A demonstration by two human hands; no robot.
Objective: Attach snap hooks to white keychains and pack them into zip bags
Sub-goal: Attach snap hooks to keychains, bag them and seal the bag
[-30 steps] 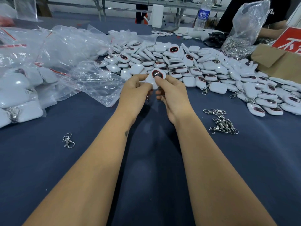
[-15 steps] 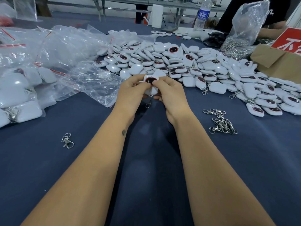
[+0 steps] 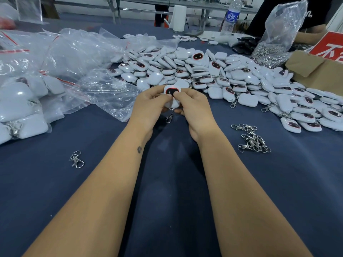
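Both hands hold one white keychain (image 3: 171,90) with a dark oval face, above the blue table near the pile's front edge. My left hand (image 3: 148,106) grips its left side, thumb on the face. My right hand (image 3: 193,108) pinches its right side, thumb meeting the left thumb. A silver snap hook (image 3: 169,117) dangles below the keychain between the hands. A big heap of white keychains (image 3: 213,75) spreads behind and to the right. Several loose snap hooks (image 3: 250,138) lie at the right; one more snap hook (image 3: 77,159) lies at the left.
Clear zip bags (image 3: 78,58), some filled with keychains, pile up at the left. A brown cardboard box (image 3: 315,71) and a plastic bag of hooks (image 3: 274,51) stand at the back right, beside another person's arm (image 3: 308,37). A water bottle (image 3: 231,17) stands at the back.
The keychain has been turned in my hands and brought slightly lower, and both thumbs now meet on its dark face. The snap hook now hangs in plain sight below it.
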